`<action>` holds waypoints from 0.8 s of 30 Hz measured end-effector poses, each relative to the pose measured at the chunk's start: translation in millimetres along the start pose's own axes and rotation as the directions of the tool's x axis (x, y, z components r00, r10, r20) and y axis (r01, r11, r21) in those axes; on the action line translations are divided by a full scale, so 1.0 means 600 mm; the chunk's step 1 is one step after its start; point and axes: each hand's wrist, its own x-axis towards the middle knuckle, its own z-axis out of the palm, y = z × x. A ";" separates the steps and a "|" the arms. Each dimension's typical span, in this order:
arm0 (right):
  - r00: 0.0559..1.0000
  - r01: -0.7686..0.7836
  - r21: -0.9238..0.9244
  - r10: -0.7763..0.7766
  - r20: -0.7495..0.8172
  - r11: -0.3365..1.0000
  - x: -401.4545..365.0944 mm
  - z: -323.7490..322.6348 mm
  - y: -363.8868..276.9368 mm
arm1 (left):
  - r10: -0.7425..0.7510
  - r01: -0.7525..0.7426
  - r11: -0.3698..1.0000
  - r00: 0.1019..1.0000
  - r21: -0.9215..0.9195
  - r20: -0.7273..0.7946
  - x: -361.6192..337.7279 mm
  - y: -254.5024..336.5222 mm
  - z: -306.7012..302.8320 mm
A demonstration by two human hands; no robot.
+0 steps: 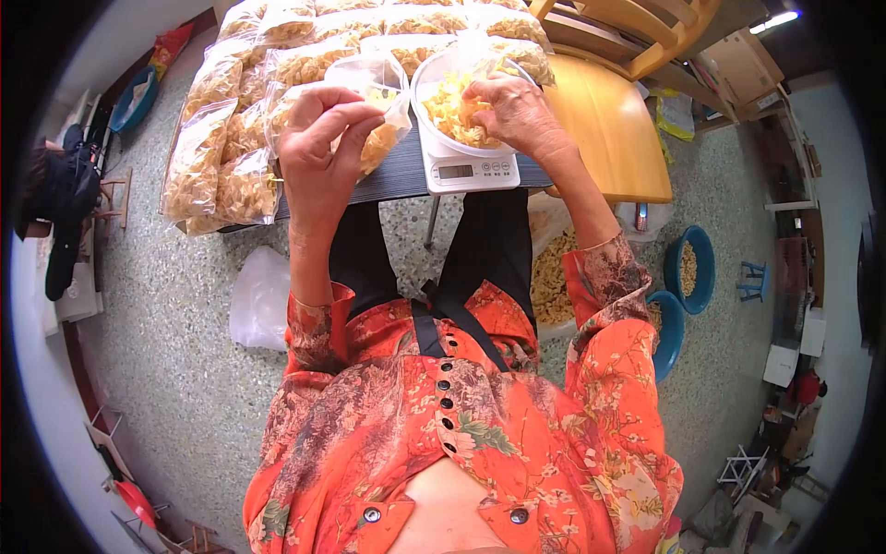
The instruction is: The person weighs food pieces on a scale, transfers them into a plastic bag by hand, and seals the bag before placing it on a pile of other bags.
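Note:
My left hand pinches the edge of a clear plastic bag, which stands open and holds some pale yellow dried pieces. To its right, a white bowl heaped with yellow dried flakes rests on a white digital kitchen scale. My right hand reaches into the bowl from the right, its fingers closed around some of the flakes. The scale's display faces me, but its digits are too small to read.
Filled clear bags crowd the dark table at the left and back. A wooden chair stands on the right. Blue tubs and a large bag of dried pieces sit on the floor; a white plastic bag lies at left.

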 end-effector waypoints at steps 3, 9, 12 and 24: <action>0.999 -0.035 0.022 0.035 -0.006 0.999 -0.010 -0.009 0.004 | -0.022 0.022 1.000 0.999 -0.004 0.034 -0.022 -0.008 0.006; 0.989 -0.024 0.221 0.055 -0.137 0.975 -0.019 -0.026 0.011 | -0.156 0.159 0.980 0.987 -0.124 0.030 -0.033 -0.003 0.004; 0.976 -0.016 0.301 0.080 -0.201 0.954 -0.018 -0.034 0.005 | -0.087 0.089 0.993 0.996 -0.080 0.025 -0.028 0.000 0.003; 0.902 -0.165 0.845 0.425 -0.080 0.509 -0.012 -0.043 -0.004 | -0.063 0.063 0.998 0.997 -0.007 0.051 -0.023 0.018 -0.007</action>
